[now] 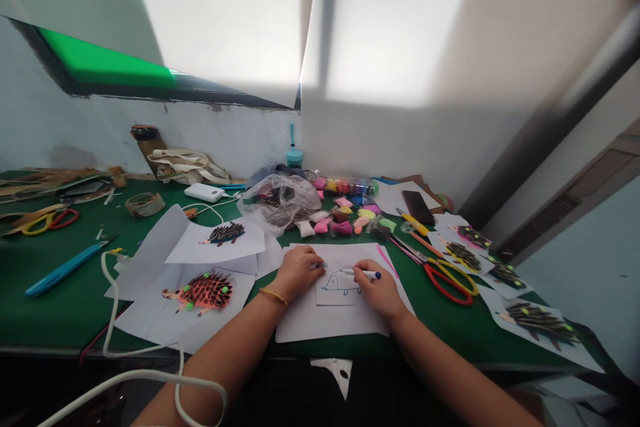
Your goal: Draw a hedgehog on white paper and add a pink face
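On a small white sheet (335,297) a hedgehog outline in blue shows, lying over larger white paper (300,320). My right hand (377,287) is closed on a white marker (369,274) with a dark blue end, held over the drawing's right part. At the small sheet's upper left corner rests my left hand (299,272), a yellow bracelet on its wrist. Its fingers are pressed around a small, clear or bluish object (318,265), perhaps a pen cap.
Left are hedgehog pictures (205,290), a blue cutter (65,272) and a white cable (116,307). Ahead lie a plastic bag (280,200) and clay packets (343,228). Scissors (447,282), a phone (418,207) and more hedgehog pictures (537,323) lie right.
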### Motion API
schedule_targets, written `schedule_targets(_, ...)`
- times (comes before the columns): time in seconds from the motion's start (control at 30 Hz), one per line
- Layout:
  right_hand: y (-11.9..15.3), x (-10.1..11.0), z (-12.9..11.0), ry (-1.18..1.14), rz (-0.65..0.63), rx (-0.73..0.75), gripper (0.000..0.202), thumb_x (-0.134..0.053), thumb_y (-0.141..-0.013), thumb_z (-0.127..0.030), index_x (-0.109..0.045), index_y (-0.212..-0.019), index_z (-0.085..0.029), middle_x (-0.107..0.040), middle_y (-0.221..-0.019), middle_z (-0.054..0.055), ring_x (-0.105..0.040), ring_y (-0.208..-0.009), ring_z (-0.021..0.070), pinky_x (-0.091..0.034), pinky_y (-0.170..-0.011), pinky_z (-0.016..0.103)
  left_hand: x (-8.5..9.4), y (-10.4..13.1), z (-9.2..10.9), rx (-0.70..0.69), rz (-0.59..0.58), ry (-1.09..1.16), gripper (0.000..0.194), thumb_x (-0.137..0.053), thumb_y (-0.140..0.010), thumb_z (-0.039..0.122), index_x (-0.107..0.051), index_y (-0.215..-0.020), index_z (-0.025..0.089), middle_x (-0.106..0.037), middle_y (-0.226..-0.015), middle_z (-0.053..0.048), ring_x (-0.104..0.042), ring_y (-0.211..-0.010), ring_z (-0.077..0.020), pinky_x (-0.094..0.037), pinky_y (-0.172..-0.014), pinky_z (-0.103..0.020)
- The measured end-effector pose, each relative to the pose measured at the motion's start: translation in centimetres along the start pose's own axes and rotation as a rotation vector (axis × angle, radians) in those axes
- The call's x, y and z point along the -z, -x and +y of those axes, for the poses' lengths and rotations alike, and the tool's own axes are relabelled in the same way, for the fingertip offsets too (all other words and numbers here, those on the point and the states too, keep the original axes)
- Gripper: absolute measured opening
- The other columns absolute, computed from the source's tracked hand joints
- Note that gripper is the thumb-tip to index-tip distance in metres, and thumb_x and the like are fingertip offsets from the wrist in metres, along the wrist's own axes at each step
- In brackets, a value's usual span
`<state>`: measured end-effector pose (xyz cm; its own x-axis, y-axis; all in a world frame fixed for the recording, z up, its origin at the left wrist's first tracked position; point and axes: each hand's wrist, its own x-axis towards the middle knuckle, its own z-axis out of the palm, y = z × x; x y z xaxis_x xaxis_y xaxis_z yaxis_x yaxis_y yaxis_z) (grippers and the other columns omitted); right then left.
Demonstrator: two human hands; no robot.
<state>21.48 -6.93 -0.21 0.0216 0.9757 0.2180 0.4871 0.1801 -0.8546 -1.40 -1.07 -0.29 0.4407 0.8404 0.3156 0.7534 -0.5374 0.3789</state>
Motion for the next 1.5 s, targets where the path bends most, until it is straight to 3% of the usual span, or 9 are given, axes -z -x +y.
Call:
schedule_targets(0.7,-0.2,-0.2,0.6,0.065,-0.060,0.055,0.027,-0.051,-0.087,-0.043,-0.067,-0.089,-0.021,-0.072,-0.092,0.006,-0.066,-0.091,0.0235,-0.050,-0.081,0.034,0.1,0.0,0.1,-0.006,0.003,0.004,0.017,-0.074,-0.079,0.035,-0.077,-0.094,0.028,-0.068,-0.099,-0.002,-0.060,-0.093,-0.0195,-0.042,-0.085,-0.031)
schedule_targets(0.83,-0.4,-0.5,1.6,0.049,0.016,0.134,0.031,-0.055,-0.085,-0.040,-0.068,-0.105,-0.021,-0.070,-0.109,0.009,-0.064,-0.102,0.0247,-0.050,-0.090,0.037,0.0,0.0,0.1,0.002,0.005,0.010,0.016,-0.074,-0.078,0.035,-0.077,-0.093,0.028,-0.067,-0.098,-0.001,-0.060,-0.093,-0.0193,-0.042,-0.085,-0.031)
schedule_targets(0.97,-0.6,-0.4,1.6,0.112,0.022,0.257,0.024,-0.055,-0.084,-0.031,-0.069,-0.100,-0.021,-0.071,-0.103,0.008,-0.062,-0.103,0.0245,-0.047,-0.095,0.040,0.0,0.0,0.1,0.012,0.004,0.006,0.017,-0.074,-0.078,0.036,-0.077,-0.094,0.029,-0.067,-0.100,-0.001,-0.059,-0.094,-0.0197,-0.042,-0.085,-0.032)
schedule_targets(1.2,-0.7,-0.1,-0.5,0.155,0.038,0.138,0.026,-0.049,-0.087,-0.038,-0.068,-0.093,-0.021,-0.070,-0.097,0.008,-0.064,-0.093,0.0240,-0.049,-0.086,0.036,0.1,0.0,0.1,0.015,-0.010,0.008,0.018,-0.074,-0.078,0.036,-0.077,-0.095,0.029,-0.067,-0.100,-0.003,-0.060,-0.094,-0.0201,-0.042,-0.085,-0.032)
schedule_targets(1.5,-0.8,-0.8,0.3,0.166,0.007,0.131,0.029,-0.048,-0.086,-0.040,-0.068,-0.092,-0.019,-0.070,-0.095,0.007,-0.064,-0.091,0.0235,-0.049,-0.085,0.035,0.0,0.0,0.1,0.004,0.003,0.002,0.018,-0.075,-0.078,0.035,-0.077,-0.094,0.029,-0.068,-0.099,-0.002,-0.060,-0.093,-0.0196,-0.042,-0.084,-0.031)
